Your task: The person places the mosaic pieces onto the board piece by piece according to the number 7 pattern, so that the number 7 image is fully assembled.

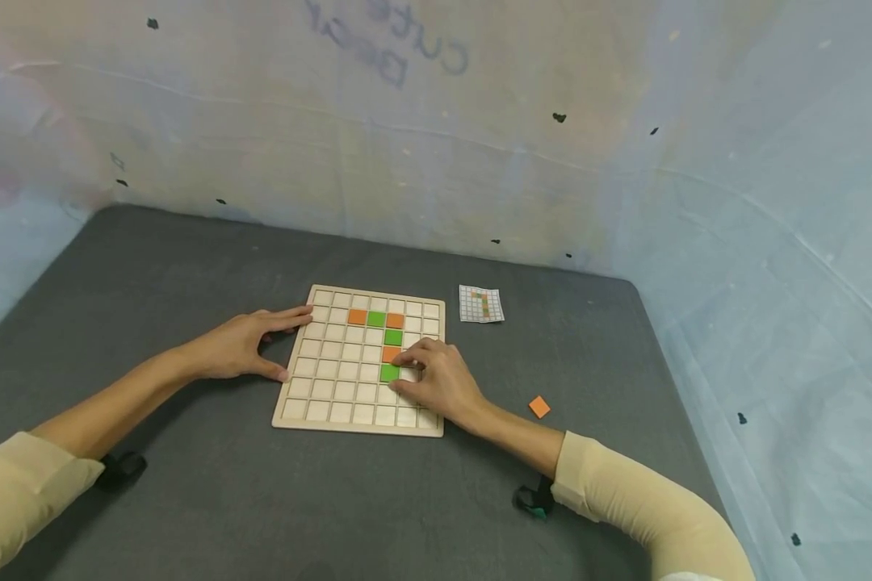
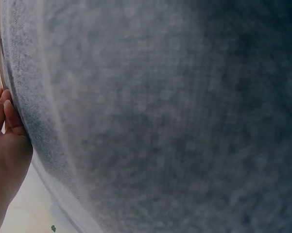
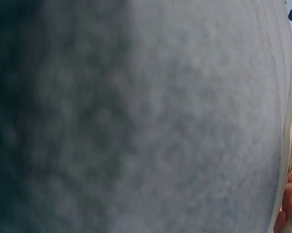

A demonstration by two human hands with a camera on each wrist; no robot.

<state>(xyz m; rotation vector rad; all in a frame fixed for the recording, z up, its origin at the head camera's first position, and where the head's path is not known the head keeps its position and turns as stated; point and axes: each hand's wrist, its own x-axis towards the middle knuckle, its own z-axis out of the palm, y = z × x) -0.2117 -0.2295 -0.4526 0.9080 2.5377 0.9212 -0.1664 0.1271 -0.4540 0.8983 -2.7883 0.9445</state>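
A wooden grid board (image 1: 358, 430) lies on the dark table. Orange and green square tiles form a row near its far side and a column running toward the near side. The left hand (image 1: 243, 343) rests its fingertips and thumb, spread apart, on the board's left edge. Over the board's right part, the right hand (image 1: 439, 379) pinches the nearest green tile (image 1: 388, 373) of the column, index finger and thumb at opposite edges of it. In both wrist views mostly blurred grey cloth shows, with a few fingers at the frame edge.
One loose orange tile (image 1: 539, 407) lies right of the board, beside the right forearm. A small printed pattern card (image 1: 481, 304) sits beyond the board's far right corner. Pale hanging sheets (image 1: 421, 186) enclose the table (image 1: 225, 492) at the back and sides.
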